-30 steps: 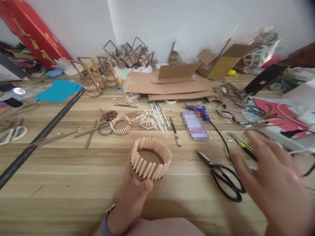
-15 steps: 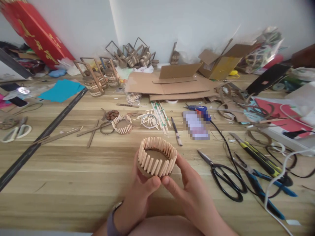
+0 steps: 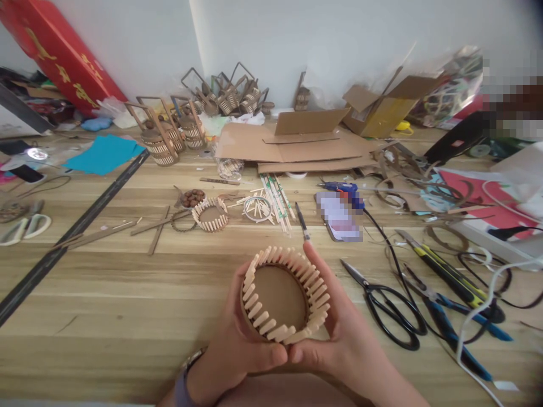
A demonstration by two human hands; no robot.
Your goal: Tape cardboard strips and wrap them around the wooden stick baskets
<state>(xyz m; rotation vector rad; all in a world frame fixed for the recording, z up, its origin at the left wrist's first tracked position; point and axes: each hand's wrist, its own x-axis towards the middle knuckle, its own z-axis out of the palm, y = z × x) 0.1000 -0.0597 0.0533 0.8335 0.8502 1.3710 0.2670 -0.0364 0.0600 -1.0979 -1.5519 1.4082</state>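
Between my two hands is a small round basket with a flat brown cardboard bottom and a ring of short pale wooden sticks standing around its rim. It is tilted so that its open top faces me. My left hand wraps its left side, with the thumb at the near edge. Around the right side curves my right hand, its thumb close to the left one and its index finger stretched along the far right. The fingers beneath the basket are hidden. Farther off on the table lies a similar stick ring.
Black scissors, pliers and a yellow cutter knife lie to the right. Beyond my hands are a pen, loose sticks, a phone and a blue glue gun. Cardboard sheets and finished little buckets stand behind.
Both hands have brought the basket nearer and tipped its top toward me, so more of the bottom shows. My right index finger has stretched out farther.
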